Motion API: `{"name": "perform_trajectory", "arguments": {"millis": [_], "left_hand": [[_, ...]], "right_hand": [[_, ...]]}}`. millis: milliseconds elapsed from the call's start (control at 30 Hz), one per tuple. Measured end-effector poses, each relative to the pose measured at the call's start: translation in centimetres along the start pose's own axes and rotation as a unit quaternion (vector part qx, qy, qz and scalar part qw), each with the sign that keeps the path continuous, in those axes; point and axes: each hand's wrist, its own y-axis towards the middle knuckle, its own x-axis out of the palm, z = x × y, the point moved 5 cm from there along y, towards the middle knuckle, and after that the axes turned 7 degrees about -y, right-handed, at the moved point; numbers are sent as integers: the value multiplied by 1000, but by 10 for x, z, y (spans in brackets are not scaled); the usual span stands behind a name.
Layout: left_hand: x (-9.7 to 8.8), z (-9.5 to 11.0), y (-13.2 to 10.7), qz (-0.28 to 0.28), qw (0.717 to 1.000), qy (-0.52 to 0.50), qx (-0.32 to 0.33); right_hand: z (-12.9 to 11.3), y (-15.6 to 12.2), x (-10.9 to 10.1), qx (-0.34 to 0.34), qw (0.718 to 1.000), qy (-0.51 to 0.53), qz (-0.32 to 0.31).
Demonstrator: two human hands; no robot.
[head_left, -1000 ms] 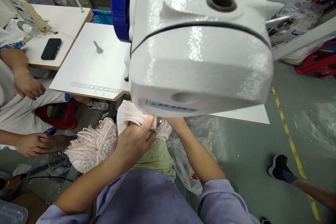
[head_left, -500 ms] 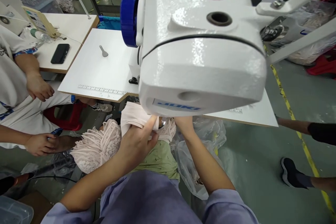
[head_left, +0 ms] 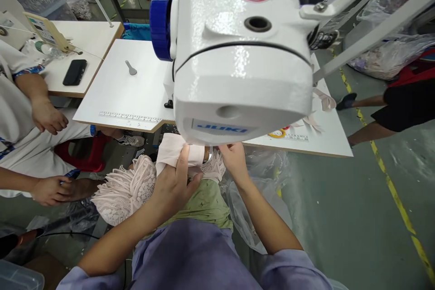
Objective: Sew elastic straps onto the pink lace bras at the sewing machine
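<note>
A big white sewing machine [head_left: 238,54] with a blue handwheel [head_left: 161,27] fills the upper middle. Under its head lies a pale pink garment [head_left: 171,152] with lace trim [head_left: 124,190] hanging to the left. My left hand [head_left: 175,181] rests on the pink fabric, fingers pressed on it beside the needle area. My right hand [head_left: 233,158] pinches the lace edge of the same garment on the right of the needle. The needle itself is hidden by the machine head.
The white machine table [head_left: 122,95] carries a printed ruler strip and a grey knob. A seated person [head_left: 20,118] is at the left, near a desk with a black phone [head_left: 74,72]. Plastic bags [head_left: 244,217] lie under the table. Another person's legs [head_left: 390,108] are at right.
The view shifted, so the machine sits further left and more table shows at right. My right hand came out from under the machine head. A person at right walked further back.
</note>
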Motion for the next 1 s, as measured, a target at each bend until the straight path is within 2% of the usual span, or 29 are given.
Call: {"name": "perform_trajectory", "arguments": {"millis": [200, 300, 400, 500, 567, 600, 667, 700, 767, 800, 833, 900, 933, 967, 1000], "left_hand": [[10, 7, -8, -2, 1000, -13, -8], [23, 23, -27, -20, 1000, -2, 2], [33, 46, -52, -71, 996, -31, 43], [29, 52, -66, -152, 977, -148, 37], [13, 46, -62, -149, 965, -216, 19], [1, 43, -56, -124, 965, -232, 25], [-18, 42, -44, -74, 969, -220, 83], [-23, 44, -38, -76, 968, -203, 123], [-16, 42, -31, -147, 961, -170, 159], [-8, 36, -29, -189, 960, -157, 133], [2, 25, -28, -219, 961, -148, 76], [24, -3, -29, -259, 945, -179, -89], [35, -15, -33, -277, 911, -247, -178], [47, -25, -38, -295, 856, -340, -256], [57, -30, -42, -309, 784, -438, -314]], "right_hand": [[-5, -32, 3, 16, 996, 84, -24], [-13, -58, 3, 20, 996, 55, -68], [-16, -82, -1, 53, 993, 34, -98], [-11, -96, -10, 125, 984, 102, -77], [-9, -100, -14, 160, 975, 131, -76], [-10, -100, -13, 167, 972, 134, -102], [-18, -102, -7, 148, 959, 129, -205], [-25, -103, -2, 123, 946, 121, -275], [-37, -109, 8, 51, 913, 73, -398], [-40, -110, 11, 6, 903, 18, -429], [-41, -110, 14, -43, 897, -60, -435], [-37, -105, 19, -141, 883, -251, -371], [-33, -102, 21, -181, 868, -333, -319], [-28, -100, 23, -214, 851, -393, -274], [-23, -99, 26, -241, 837, -427, -241]]}}
